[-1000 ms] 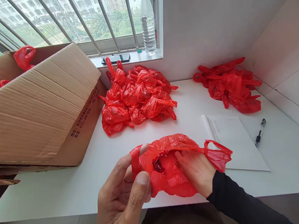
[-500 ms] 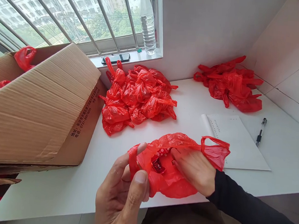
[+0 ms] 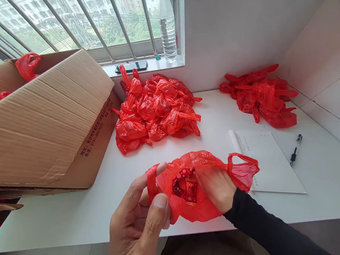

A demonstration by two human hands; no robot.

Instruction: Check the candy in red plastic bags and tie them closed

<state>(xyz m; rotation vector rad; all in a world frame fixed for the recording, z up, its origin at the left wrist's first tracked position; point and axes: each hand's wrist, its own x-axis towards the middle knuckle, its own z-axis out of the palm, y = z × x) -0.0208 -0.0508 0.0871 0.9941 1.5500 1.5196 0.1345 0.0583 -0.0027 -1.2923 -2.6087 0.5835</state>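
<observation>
A red plastic bag (image 3: 201, 213) is held with its mouth spread above the front of the table. My left hand (image 3: 140, 218) is closed on the bag's left side, with one handle looped over the index finger. Reaching in through the mouth, my right hand (image 3: 217, 185) has its fingers hidden inside, so their grip does not show. Within the bag lie a few small wrapped sweets: a red one with gold ends (image 3: 190, 191), a dark red one (image 3: 177, 189) and a red patterned one (image 3: 184, 173). The other handle (image 3: 244, 167) stands up beside my right wrist.
A heap of knotted red bags (image 3: 159, 111) lies by the window, another red bag pile (image 3: 262, 95) in the far corner. Left stands a cardboard box (image 3: 48, 123). A notebook (image 3: 272, 165) and pen (image 3: 295, 150) lie right. The sill holds a phone (image 3: 132, 66) and water bottle (image 3: 168, 30).
My right hand has moved slightly left and deeper into the bag. The red sweet with gold ends now shows beside the dark one. My left hand keeps its hold.
</observation>
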